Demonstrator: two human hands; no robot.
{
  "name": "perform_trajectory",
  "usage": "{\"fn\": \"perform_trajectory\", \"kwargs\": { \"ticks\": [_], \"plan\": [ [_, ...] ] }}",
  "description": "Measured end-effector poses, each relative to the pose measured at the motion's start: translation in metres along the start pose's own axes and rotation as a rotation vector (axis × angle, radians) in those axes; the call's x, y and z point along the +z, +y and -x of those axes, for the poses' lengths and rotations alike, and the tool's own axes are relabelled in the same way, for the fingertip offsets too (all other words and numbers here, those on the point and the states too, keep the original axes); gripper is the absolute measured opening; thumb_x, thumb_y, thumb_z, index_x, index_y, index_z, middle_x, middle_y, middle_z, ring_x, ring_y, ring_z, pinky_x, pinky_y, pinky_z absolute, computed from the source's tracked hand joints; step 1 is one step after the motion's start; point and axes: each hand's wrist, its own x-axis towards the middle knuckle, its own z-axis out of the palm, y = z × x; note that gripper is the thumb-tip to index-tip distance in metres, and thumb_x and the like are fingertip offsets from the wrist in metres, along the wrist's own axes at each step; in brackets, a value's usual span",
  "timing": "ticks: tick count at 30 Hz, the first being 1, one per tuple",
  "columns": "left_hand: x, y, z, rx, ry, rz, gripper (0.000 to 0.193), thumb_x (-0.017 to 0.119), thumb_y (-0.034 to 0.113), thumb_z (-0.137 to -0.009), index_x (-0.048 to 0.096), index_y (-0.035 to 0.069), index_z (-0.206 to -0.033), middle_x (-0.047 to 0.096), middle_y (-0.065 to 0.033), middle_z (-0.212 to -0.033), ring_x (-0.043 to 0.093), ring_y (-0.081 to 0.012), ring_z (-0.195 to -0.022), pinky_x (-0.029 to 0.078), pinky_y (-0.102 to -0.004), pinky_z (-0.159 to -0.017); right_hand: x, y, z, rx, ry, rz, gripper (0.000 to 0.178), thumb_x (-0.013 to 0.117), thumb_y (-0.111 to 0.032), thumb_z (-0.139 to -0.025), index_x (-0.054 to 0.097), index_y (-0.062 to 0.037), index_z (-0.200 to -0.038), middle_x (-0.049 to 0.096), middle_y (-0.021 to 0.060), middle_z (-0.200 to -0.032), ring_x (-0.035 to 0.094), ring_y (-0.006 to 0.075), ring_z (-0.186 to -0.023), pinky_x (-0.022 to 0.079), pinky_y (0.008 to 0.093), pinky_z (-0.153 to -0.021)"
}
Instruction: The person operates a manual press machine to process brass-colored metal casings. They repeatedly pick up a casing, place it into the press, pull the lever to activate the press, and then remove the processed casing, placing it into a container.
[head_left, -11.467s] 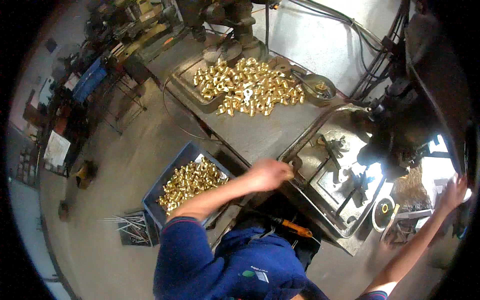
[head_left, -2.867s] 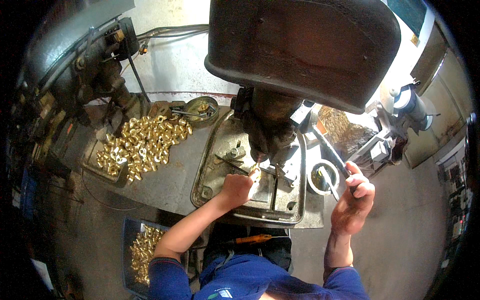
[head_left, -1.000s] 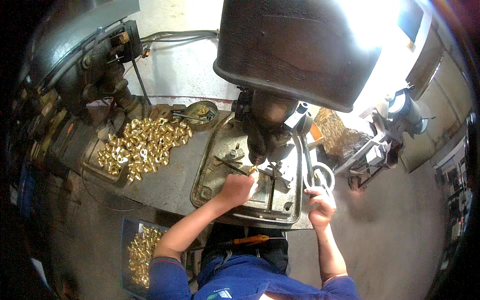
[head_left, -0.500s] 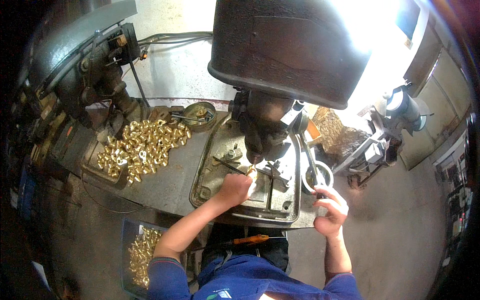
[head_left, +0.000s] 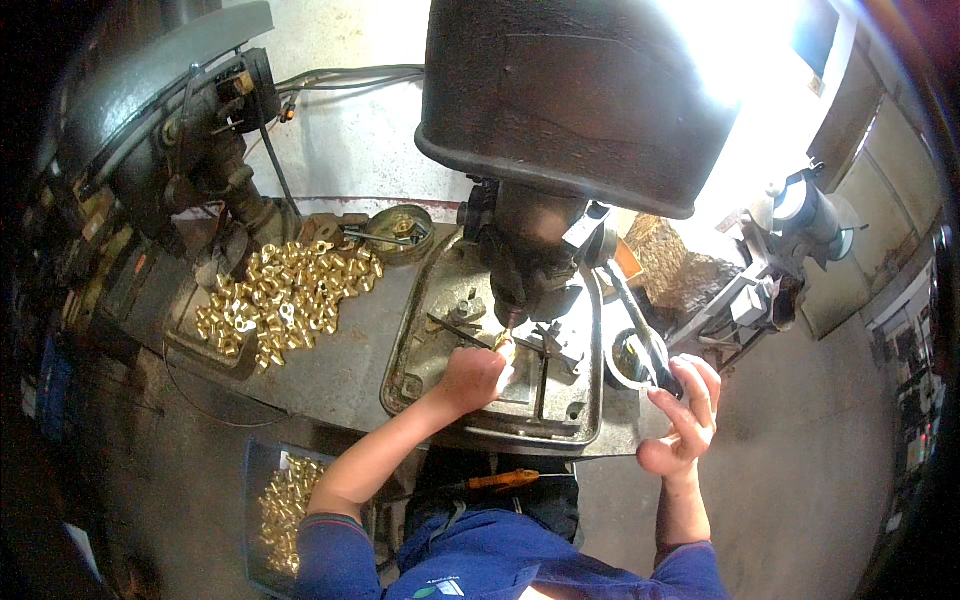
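My left hand (head_left: pixel 474 381) is closed around a brass fitting (head_left: pixel 505 347) on the drill press table (head_left: pixel 420 370). The fitting's top shows above my fingers, right at the tool under the spindle (head_left: pixel 512 316); whether they touch, I cannot tell. Over to the right, my right hand (head_left: pixel 686 418) has its fingers curled over the dark end of the feed lever (head_left: pixel 640 325). That lever slants down toward me from the side of the drill press head (head_left: pixel 535 240). Part of the fitting is hidden by my left hand.
Many brass fittings (head_left: pixel 285 300) lie heaped on the bench at left, near a second machine (head_left: pixel 200 150). A blue bin (head_left: pixel 255 500) below holds more. A round tin (head_left: pixel 420 245) stands behind, and a round white-rimmed container (head_left: pixel 612 365) sits under the lever. The dark housing (head_left: pixel 570 100) overhangs the table.
My right hand and the lever's end have swung to the right. My left hand stays in place with the brass fitting.
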Motion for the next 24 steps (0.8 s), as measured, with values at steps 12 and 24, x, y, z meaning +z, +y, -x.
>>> {"fn": "perform_trajectory", "kwargs": {
  "ticks": [12, 24],
  "plan": [
    [-0.005, -0.001, -0.004, 0.044, 0.056, -0.014, 0.018, 0.064, 0.022, -0.072, 0.054, 0.007, -0.067, 0.054, -0.0098, -0.057, 0.056, -0.0284, -0.052, 0.042, -0.0403, -0.047, 0.012, 0.02, -0.005, -0.124, 0.119, 0.178, 0.052, 0.046, -0.056, -0.085, 0.057, -0.0047, -0.085, 0.052, 0.016, -0.117, 0.042, 0.0409, -0.116, 0.035, 0.0512, -0.094],
    [0.001, -0.012, -0.011, -0.002, -0.061, -0.039, 0.018, 0.063, 0.026, -0.074, 0.059, 0.01, -0.081, 0.057, -0.0099, -0.057, 0.059, -0.0274, -0.054, 0.044, -0.039, -0.047, 0.032, 0.056, -0.064, -0.352, 0.388, 0.218, 0.035, 0.055, -0.044, -0.084, 0.04, -0.0126, -0.082, 0.049, 0.015, -0.116, 0.042, 0.0426, -0.117, 0.037, 0.0507, -0.097]
  ]
}}
